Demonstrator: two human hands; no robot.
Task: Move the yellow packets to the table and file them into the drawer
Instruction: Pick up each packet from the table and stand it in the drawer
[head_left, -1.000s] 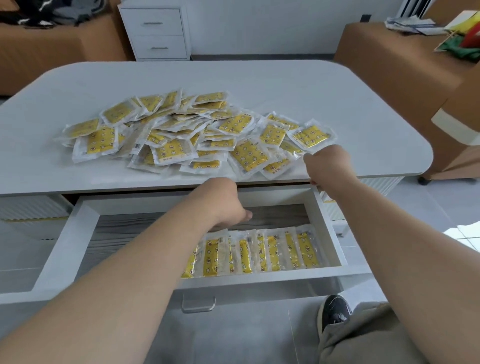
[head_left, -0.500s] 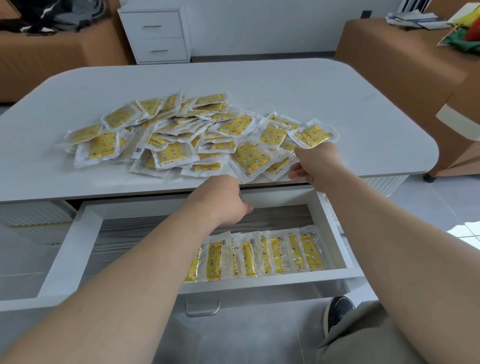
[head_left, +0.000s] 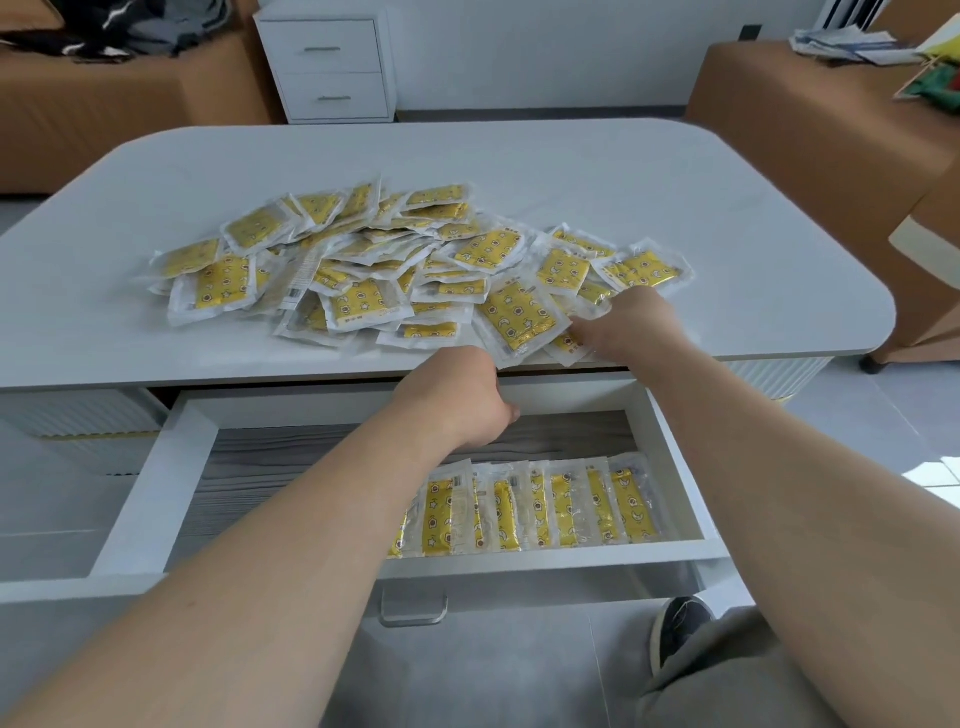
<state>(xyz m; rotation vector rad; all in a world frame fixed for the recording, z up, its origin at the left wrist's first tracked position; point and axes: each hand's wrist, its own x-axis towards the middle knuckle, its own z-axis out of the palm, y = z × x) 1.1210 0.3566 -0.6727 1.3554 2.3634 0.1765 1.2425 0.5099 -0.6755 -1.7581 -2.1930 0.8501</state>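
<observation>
The yellow packets, sealed in clear film, are heaped loosely on the white table. A row of packets is stood on edge in the open drawer.

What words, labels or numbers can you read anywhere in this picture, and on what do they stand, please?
No text can be read.
Packets on the table: edge print too blurred.
Filed packets in the drawer: labels too blurred.
Papers at the far right: too small.

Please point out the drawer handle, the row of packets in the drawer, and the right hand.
drawer handle (head_left: 414, 619): head view, on its lower bar.
row of packets (head_left: 563, 509): head view, on a middle packet's yellow face.
right hand (head_left: 631, 325): head view, on the back of the hand.
</observation>
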